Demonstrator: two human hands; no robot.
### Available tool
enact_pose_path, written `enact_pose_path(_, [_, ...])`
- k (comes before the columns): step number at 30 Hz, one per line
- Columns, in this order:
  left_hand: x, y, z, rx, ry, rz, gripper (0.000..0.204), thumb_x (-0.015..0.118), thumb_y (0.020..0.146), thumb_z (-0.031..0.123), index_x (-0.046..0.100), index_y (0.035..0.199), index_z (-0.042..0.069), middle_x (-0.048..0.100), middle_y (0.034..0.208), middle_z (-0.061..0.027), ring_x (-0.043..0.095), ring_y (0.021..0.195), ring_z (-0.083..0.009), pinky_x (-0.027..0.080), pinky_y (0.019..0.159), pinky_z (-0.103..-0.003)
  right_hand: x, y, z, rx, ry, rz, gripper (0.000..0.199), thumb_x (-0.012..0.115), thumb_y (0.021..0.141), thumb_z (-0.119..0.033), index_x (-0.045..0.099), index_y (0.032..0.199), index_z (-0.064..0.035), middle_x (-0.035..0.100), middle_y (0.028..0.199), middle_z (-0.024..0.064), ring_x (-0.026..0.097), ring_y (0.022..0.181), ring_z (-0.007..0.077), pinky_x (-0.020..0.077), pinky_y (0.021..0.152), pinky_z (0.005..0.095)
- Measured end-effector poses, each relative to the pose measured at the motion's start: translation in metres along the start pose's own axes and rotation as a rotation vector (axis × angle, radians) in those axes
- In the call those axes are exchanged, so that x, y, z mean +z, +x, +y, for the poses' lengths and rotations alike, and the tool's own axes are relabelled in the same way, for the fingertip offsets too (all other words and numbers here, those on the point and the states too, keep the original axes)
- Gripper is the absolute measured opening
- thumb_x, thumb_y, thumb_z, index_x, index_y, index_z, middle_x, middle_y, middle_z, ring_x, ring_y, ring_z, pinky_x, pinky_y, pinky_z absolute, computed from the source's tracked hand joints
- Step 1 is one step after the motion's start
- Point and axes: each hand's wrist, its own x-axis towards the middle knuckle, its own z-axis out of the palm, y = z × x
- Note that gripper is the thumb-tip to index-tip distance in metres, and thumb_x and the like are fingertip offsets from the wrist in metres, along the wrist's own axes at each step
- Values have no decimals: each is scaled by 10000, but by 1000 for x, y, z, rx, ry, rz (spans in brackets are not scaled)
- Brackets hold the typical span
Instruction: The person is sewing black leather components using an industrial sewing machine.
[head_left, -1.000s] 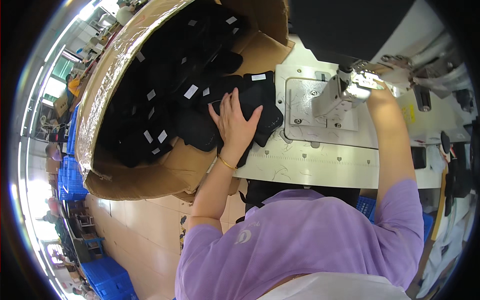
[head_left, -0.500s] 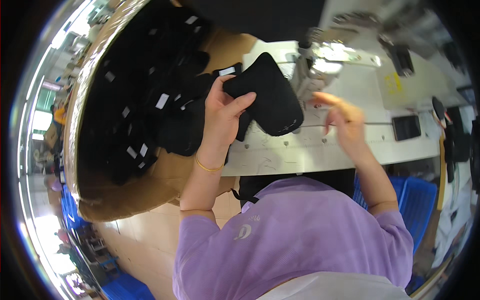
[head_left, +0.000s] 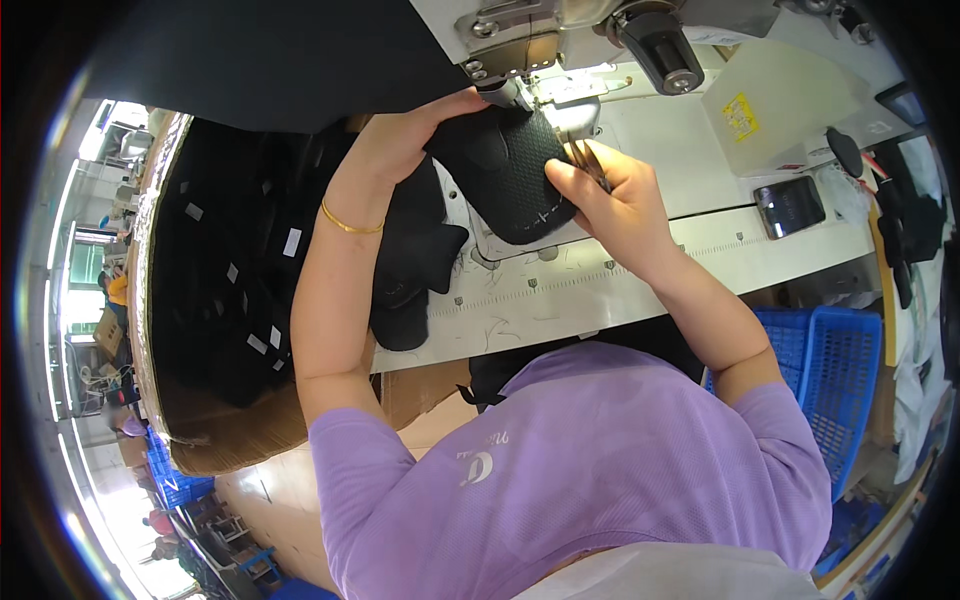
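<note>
Under the head of a sewing machine [head_left: 535, 55] lies a black, textured fabric piece [head_left: 515, 175], rounded at its near end, with small pale marks there. My left hand [head_left: 410, 135] grips its far left edge, fingertips close by the presser foot; its thumb is hidden. With thumb and fingers, my right hand [head_left: 615, 200] pinches the piece's right edge. Between its fingers it also holds a small dark two-pronged tool [head_left: 590, 165], snips or tweezers, prongs toward the machine. More black pieces [head_left: 405, 265] lie on the table beside my left forearm.
A large carton [head_left: 240, 450] full of black pieces with white labels stands at the left. A dark panel [head_left: 270, 60] hangs at the upper left. The white machine table [head_left: 560, 310] has a printed ruler and loose threads. Blue crates [head_left: 840, 390] and a dark flat device [head_left: 790, 207] are on the right.
The black piece has gone from my raised left hand to the machine's needle area. My right hand has come in from the right onto its edge. The view has shifted.
</note>
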Motion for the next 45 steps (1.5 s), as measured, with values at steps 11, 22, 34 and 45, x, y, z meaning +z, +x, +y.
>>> enact_pose_path(11, [-4,16,10,-296,82,-18,148,657,889,107,728,988,24,701,1008,-45,632,977,-162,494,900,-312,13,-2,6,-32,124,37,267,588,950,-218,575,797,0,495,544,-7,449,483,56,351,455,247])
enact_pose_path(22, [42,-73,-9,1239,1401,185,404,632,848,310,650,1172,69,649,1104,-51,607,903,-173,480,733,-322,12,-21,-7,6,94,11,278,556,964,-169,579,733,-16,580,556,13,509,514,49,386,480,235])
enact_pose_path(34, [38,-49,-18,1324,1475,274,424,654,763,79,679,1184,127,649,1151,-10,562,877,-157,483,703,-274,13,-3,-5,48,140,25,359,555,967,-241,570,666,-48,568,544,-2,451,498,40,344,464,236])
enact_pose_path(45, [40,-41,-20,1215,1546,412,456,638,745,101,673,1197,140,648,1130,-17,569,855,-176,452,747,-306,21,10,-3,9,178,111,283,555,958,-209,617,734,-48,599,554,-1,450,502,27,342,468,232])
